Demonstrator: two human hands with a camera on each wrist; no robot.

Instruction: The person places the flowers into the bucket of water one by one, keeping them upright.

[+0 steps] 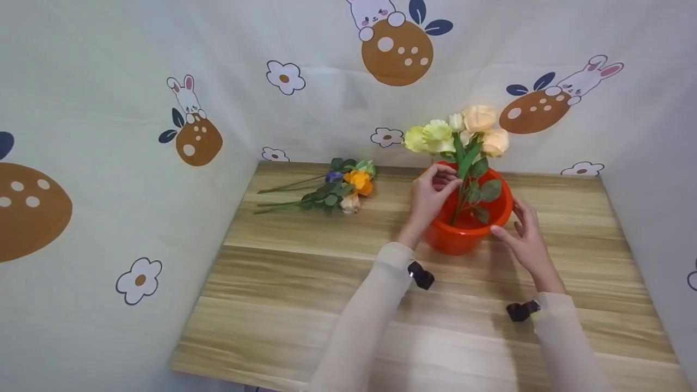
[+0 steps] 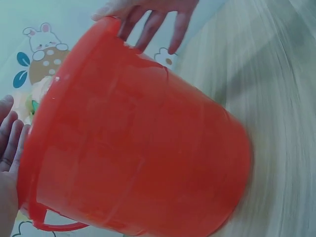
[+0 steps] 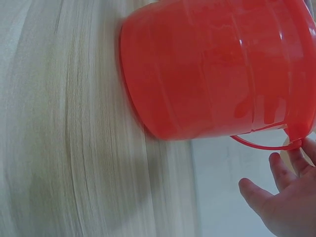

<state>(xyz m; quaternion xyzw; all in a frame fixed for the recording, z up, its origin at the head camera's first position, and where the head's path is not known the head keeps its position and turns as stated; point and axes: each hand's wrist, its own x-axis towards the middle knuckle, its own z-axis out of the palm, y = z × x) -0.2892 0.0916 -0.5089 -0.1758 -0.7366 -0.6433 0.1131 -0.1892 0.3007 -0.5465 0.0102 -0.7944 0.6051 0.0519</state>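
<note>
A red plastic bucket [image 1: 454, 239] stands upright on the table, with several artificial flowers in it: pale yellow blooms [image 1: 435, 136], peach roses [image 1: 480, 118] and green leaves [image 1: 490, 189]. My left hand [image 1: 430, 196] reaches over the bucket's left rim, fingers loosely bent close beside the stems. In the left wrist view, that hand [image 2: 10, 148] shows at the left edge by the rim, its fingers apart. My right hand [image 1: 525, 239] is at the bucket's right side, thumb at the rim and fingers spread along the outside. The right wrist view shows its fingers [image 3: 281, 173] beside the bucket's handle [image 3: 261, 144].
Left of the bucket, more artificial flowers lie on the wooden table [image 1: 305, 272], among them an orange bloom [image 1: 359, 182], a peach rose [image 1: 350, 204] and a small purple one [image 1: 334, 176]. A printed cloth wall [image 1: 326, 120] rises behind the table.
</note>
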